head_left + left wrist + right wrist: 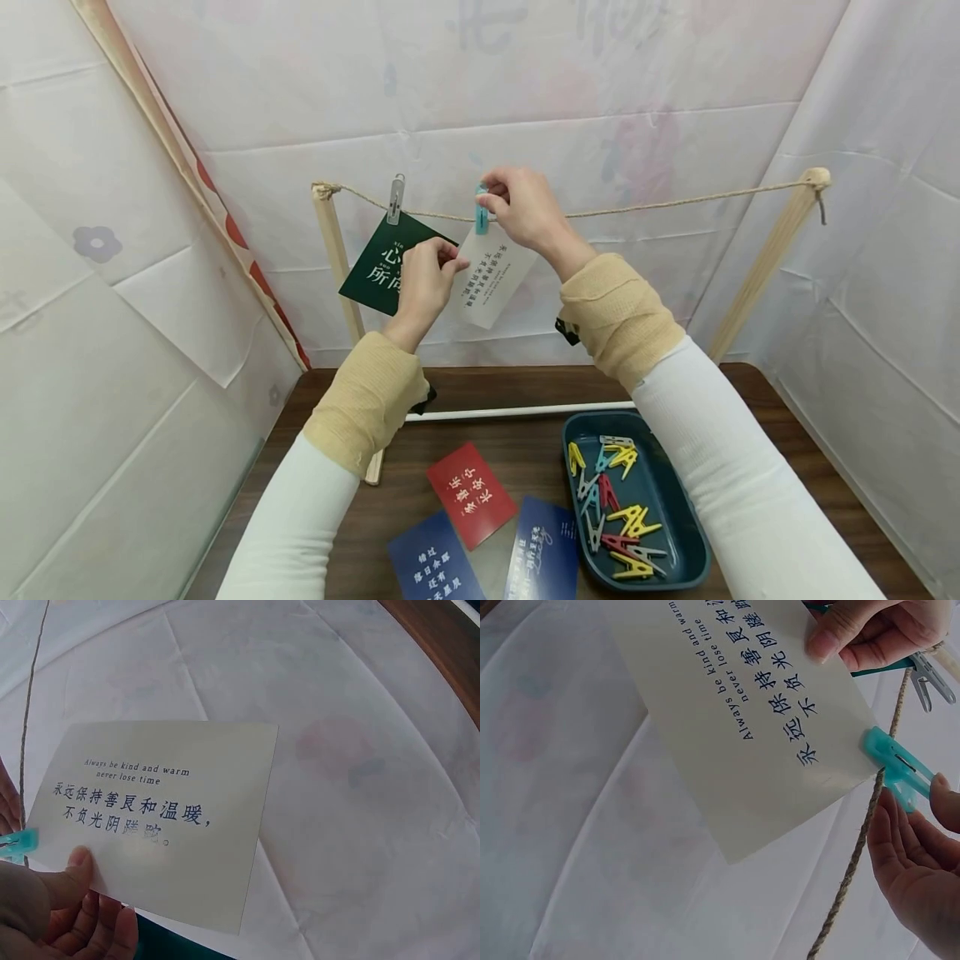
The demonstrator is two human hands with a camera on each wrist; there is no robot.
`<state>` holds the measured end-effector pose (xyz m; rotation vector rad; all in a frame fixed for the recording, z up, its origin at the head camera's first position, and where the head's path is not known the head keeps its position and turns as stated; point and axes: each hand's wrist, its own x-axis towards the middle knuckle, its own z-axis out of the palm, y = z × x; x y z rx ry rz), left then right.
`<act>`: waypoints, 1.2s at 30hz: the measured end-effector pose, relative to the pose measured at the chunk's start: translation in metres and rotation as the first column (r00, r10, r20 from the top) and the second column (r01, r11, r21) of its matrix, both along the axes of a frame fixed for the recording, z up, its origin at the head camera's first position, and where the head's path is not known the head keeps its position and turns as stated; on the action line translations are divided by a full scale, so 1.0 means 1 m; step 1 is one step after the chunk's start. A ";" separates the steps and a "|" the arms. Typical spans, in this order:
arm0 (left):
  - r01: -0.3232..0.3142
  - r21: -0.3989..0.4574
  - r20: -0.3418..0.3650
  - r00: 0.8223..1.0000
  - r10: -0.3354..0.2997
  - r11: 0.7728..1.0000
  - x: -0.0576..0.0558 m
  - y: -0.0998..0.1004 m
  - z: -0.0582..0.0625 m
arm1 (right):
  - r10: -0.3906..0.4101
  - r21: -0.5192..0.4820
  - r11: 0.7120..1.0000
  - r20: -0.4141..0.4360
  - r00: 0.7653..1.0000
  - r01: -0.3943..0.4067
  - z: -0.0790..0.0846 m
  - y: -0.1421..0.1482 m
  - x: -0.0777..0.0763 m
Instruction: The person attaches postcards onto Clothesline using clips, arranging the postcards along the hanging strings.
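My right hand [525, 207] pinches a light blue clothespin [482, 212] at the rope [637, 206]. In the right wrist view the clothespin [896, 765] sits over the rope, with its jaws on a corner of a white printed card [765, 727]. My left hand [426, 283] holds that white card [491, 279] by its left edge, thumb in front, as the left wrist view also shows. Just left of it, a dark green card [375, 262] hangs tilted from the rope under a grey clothespin [396, 200]; my left hand partly covers it.
Two wooden posts [772, 262] carry the rope. On the dark wooden table [525, 450] lie a red card [471, 496], a blue card [435, 558] and another blue card [540, 554]. A dark teal tray [678, 508] at the right holds several colored clothespins [633, 521].
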<state>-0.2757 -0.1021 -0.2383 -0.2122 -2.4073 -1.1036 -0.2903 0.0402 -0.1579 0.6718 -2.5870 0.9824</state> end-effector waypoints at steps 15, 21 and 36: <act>-0.041 -0.083 -0.065 0.997 0.036 0.996 -0.002 -0.002 -0.004 | 0.003 -0.056 0.998 0.013 1.000 -0.002 -0.007 0.003 -0.002; -0.048 -0.104 -0.086 0.996 0.039 0.993 -0.002 -0.003 -0.006 | 0.012 -0.082 0.997 -0.009 1.000 -0.013 -0.010 0.005 0.000; -0.054 -0.121 -0.095 0.995 0.042 0.991 0.000 -0.006 -0.009 | 0.034 -0.198 0.976 -0.274 0.961 -0.091 -0.031 0.020 0.005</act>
